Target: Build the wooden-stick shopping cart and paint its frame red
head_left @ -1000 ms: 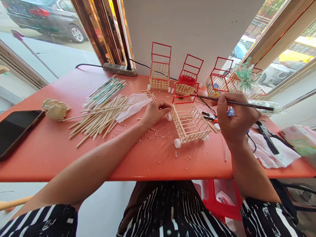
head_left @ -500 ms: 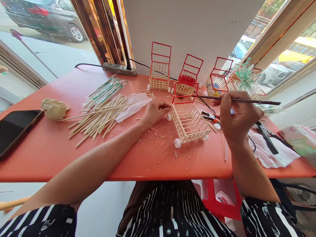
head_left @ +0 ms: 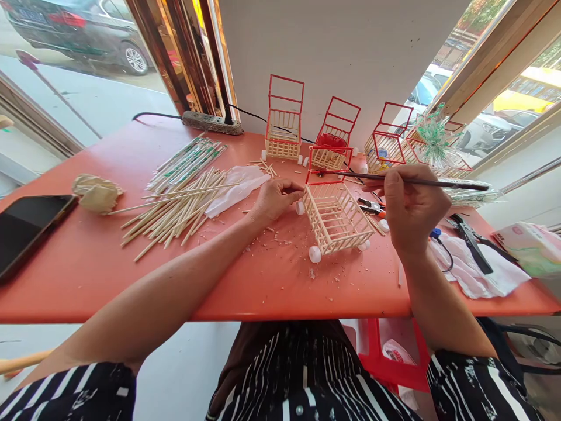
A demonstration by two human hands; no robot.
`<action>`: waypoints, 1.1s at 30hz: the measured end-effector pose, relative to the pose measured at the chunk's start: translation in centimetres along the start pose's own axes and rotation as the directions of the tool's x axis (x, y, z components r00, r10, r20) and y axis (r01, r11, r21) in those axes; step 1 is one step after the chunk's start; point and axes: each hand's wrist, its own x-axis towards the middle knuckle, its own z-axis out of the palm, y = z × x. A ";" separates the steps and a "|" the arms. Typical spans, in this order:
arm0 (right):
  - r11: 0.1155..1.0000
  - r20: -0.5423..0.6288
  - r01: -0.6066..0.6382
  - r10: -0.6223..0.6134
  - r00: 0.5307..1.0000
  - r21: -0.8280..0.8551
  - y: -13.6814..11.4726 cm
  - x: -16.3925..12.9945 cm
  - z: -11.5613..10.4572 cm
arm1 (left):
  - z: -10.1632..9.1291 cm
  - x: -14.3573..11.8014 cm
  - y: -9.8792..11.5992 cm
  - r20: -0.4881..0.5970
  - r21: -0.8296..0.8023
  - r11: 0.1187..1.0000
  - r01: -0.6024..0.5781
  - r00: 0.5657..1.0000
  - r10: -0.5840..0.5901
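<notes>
Red paint covered the little cart's frame; its slats were bare. Your right hand pinched the brush, your left hand gripped the cart's wheel.

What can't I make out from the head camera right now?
- Brush tip: too small to tell whether it touches the cart frame.
- Right hand fingertips: hidden behind its own knuckles.
- Left hand: its contact with the cart wheel is hidden by its fingers.
- Tools right of the cart: partly covered by the right hand.
</notes>
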 end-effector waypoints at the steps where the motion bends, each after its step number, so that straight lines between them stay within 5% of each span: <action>1: 0.999 0.029 -0.018 0.018 0.999 0.026 0.0 0.0 0.1 | 0.0 0.0 0.0 -0.002 0.001 1.000 -0.001 1.000 0.001; 14: 0.998 -0.181 -0.037 0.046 0.982 0.050 3.2 3.3 -1.8 | 0.1 0.0 0.2 -0.003 0.006 1.000 -0.003 1.000 0.003; 20: 0.975 -0.087 -0.218 0.221 0.971 0.040 7.1 6.5 -1.9 | 0.2 0.1 -0.1 0.005 -0.005 1.000 -0.015 1.000 0.015; 33: 0.904 0.146 -0.426 0.417 0.897 0.033 14.1 10.4 6.9 | 0.3 0.0 0.2 -0.008 -0.006 1.000 -0.012 1.000 0.012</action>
